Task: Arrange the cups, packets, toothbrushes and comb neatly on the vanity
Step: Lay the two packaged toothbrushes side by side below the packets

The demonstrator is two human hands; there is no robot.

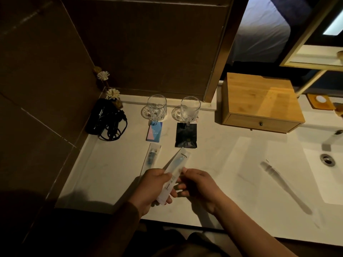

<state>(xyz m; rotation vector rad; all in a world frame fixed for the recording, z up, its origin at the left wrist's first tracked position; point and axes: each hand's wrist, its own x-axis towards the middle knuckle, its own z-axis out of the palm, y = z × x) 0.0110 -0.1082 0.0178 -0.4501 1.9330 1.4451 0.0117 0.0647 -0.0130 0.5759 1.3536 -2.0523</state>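
Holding a wrapped toothbrush (173, 169) between both hands, the person seems midway through placing the second brush. Taking the drawer box (259, 102) as landmark: far to its left lies a black hairdryer (104, 118); nearer stand two cups (156, 106), (190, 108) side by side, a blue-pink packet (154, 131) in front of the first, a black packet (186, 135) in front of the second. Below the blue packet a wrapped toothbrush (151, 158) already lies in line. The left hand (155, 188) is closed around the held wrapper's lower end; the right hand (197, 184) pinches its side with curled fingers. Below the box, near the sink (315, 173), the comb (286, 186) lies askew. Next, likely, the brush needs laying down below the black packet, parallel to its twin; then the comb wants straightening.
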